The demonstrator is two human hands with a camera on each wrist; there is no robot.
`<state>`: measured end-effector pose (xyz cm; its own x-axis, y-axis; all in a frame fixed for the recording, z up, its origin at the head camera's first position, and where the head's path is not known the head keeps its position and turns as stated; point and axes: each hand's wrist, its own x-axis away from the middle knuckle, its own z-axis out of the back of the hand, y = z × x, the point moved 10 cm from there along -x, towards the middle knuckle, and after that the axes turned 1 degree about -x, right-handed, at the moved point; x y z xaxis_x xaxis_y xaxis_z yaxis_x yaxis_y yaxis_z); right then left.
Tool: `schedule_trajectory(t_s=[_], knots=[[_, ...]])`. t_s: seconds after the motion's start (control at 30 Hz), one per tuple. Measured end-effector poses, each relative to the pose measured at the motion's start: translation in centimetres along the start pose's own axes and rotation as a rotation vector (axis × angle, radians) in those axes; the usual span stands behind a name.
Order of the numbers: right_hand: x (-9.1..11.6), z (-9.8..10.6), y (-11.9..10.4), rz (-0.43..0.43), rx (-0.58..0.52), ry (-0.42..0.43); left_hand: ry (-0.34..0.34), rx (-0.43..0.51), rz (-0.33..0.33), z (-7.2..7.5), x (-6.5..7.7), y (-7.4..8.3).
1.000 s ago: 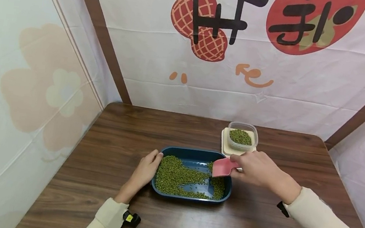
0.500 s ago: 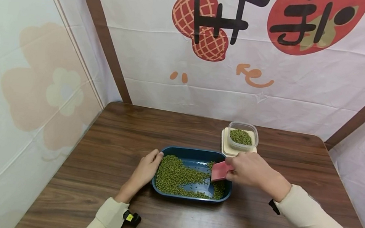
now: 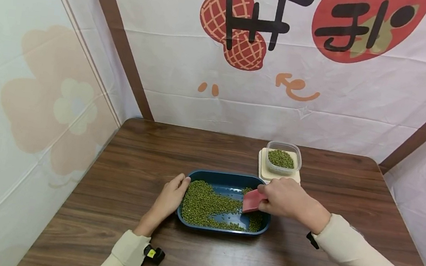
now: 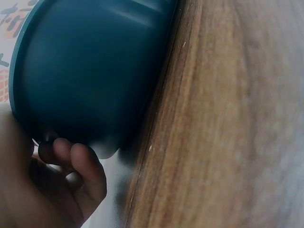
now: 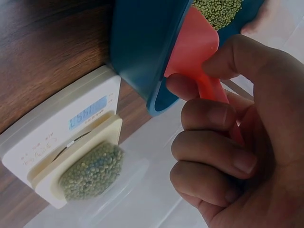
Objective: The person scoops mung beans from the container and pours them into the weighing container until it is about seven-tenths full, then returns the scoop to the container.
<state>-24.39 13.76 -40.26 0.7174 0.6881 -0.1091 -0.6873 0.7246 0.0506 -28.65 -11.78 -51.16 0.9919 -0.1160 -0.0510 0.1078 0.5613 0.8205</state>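
Observation:
A blue tray (image 3: 220, 230) holds green mung beans (image 3: 203, 206), heaped mostly at its left. My left hand (image 3: 169, 197) grips the tray's left end, thumb over the rim and fingers curled beneath the outside wall in the left wrist view. Curled round the handle of a pink scoop (image 3: 252, 202), my right hand (image 3: 285, 198) is over the tray's right end. The scoop's blade dips into the tray, its front edge at the beans. In the right wrist view the red-pink scoop (image 5: 192, 45) shows close inside the tray wall, its handle between thumb and fingers.
Behind the tray's right end stands a white kitchen scale (image 3: 265, 176) with a lit display (image 5: 89, 113). On it sits a clear plastic container (image 3: 281, 171) with mung beans. The brown wooden table (image 3: 146, 151) meets a printed cloth at its back edge.
My right hand has moved left and down with the scoop, which has tilted and gone lower into the tray. My left hand and the tray stay put.

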Motion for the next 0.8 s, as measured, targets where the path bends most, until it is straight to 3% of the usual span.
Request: schedule_trajectory(t_s=[0.47,0.8], knots=[[-1.0,-1.9,-0.3,-0.023,-0.069,-0.063,0.005,-0.002,0.003,0.0,-0.1,-0.2],[-1.3,-1.3,-0.6,0.004,-0.064,-0.034,0.001,0.005,0.004,0.0,-0.2,-0.2]])
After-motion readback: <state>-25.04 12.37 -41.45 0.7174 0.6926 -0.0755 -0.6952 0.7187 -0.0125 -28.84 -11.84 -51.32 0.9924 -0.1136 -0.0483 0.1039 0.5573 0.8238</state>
